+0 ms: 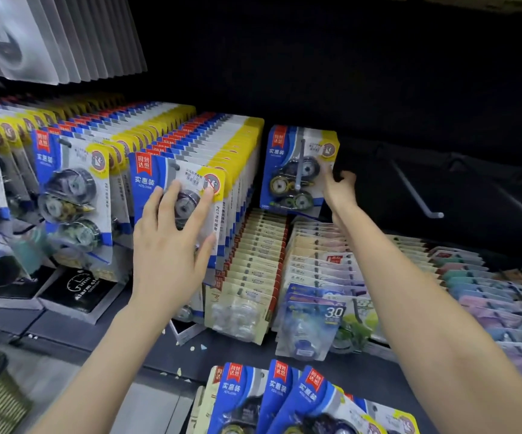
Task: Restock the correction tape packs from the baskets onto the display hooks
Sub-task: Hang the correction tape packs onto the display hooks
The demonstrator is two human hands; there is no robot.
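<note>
With the left hand (172, 242) flat against the front blue-and-yellow carded pack (150, 177), the right hand (339, 186), pinching the lone pack (280, 170) by its edge, should slide it level along its grey hook (299, 167).

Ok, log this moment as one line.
step: hanging pack | left grip: flat on full row's front pack | right grip: holds lone pack on hook | next hook: empty

Two hands (172, 245) (341, 187), one lone hung pack (297, 170), three blue-topped packs (280, 399) below.

Left grip (172, 233) splayed; right grip (341, 186) seemingly pinching.
</note>
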